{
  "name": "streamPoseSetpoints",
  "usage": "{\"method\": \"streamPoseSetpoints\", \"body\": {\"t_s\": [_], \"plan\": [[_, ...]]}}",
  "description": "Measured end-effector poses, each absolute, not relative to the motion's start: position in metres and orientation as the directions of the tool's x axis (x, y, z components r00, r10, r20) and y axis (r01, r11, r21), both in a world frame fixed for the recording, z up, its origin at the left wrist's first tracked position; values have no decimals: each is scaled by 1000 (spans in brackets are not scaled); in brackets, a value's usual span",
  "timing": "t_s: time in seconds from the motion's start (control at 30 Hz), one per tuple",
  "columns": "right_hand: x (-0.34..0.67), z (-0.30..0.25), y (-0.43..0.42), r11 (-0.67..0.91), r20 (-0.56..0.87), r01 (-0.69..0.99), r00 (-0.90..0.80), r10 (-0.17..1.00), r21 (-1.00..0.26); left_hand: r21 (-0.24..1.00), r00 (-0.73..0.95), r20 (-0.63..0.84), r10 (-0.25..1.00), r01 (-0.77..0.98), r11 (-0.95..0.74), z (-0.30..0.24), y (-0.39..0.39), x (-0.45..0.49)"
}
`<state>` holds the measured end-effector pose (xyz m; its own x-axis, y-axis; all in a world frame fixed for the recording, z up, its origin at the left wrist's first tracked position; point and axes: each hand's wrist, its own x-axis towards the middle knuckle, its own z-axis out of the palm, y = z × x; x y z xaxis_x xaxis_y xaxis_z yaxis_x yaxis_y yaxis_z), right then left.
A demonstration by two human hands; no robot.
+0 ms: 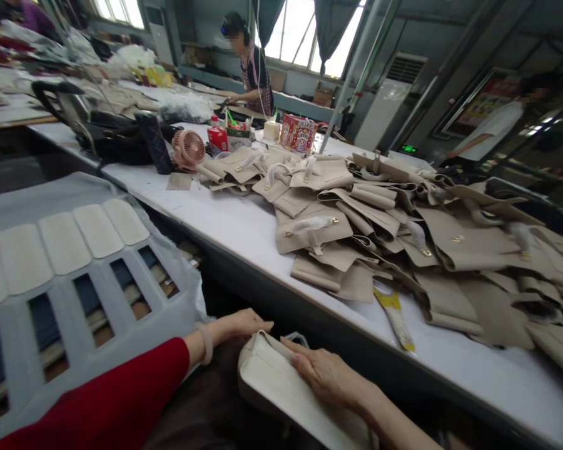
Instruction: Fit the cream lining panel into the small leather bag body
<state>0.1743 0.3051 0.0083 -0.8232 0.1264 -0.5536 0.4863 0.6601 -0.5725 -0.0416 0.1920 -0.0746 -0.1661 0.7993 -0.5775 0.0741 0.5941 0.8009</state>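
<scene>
A pale beige handbag lies tilted over my lap, its broad flat side facing up. My right hand grips its upper right edge, thumb on top and fingers partly out of sight. At the far corner of the bag, my left hand holds the edge; some of its fingers are hidden. A bit of clear plastic wrapping shows just beyond the bag. On the white table in front of me lies a large heap of beige bag pieces, several with plastic-wrapped handles and gold-coloured fittings.
To my left, white padded panels rest on a grey sheet with rectangular openings. A yellow-and-white tool lies by the heap. Farther back are a pink fan, a red bottle and a patterned tin. Other people stand beyond.
</scene>
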Motion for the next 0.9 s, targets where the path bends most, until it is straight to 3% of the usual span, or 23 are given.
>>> {"method": "streamPoseSetpoints", "body": {"t_s": [0.2, 0.33, 0.43, 0.6, 0.73, 0.83, 0.9], "plan": [[230, 21, 331, 556, -590, 516, -805, 56, -651, 827, 142, -531, 835, 303, 474, -25, 202, -55], [256, 23, 343, 487, -586, 520, -810, 19, -702, 795, 185, -543, 819, 429, 429, -15, 203, -50], [261, 19, 342, 474, -580, 536, -812, 64, -698, 767, 174, -555, 814, 486, 419, -16, 207, -48], [247, 4, 322, 322, -451, 561, -818, 357, -762, 710, 126, -544, 829, 596, 375, -9, 216, -36], [249, -13, 316, 196, -336, 533, -736, 588, -823, 681, 70, -414, 907, 685, 258, 5, 217, -10], [277, -36, 307, 35, -259, 505, -499, 827, -862, 686, 36, -232, 972, 714, 138, 15, 205, 18], [298, -59, 285, -118, -272, 474, -272, 923, -873, 715, 41, -160, 986, 694, 87, 19, 193, 39]]}}
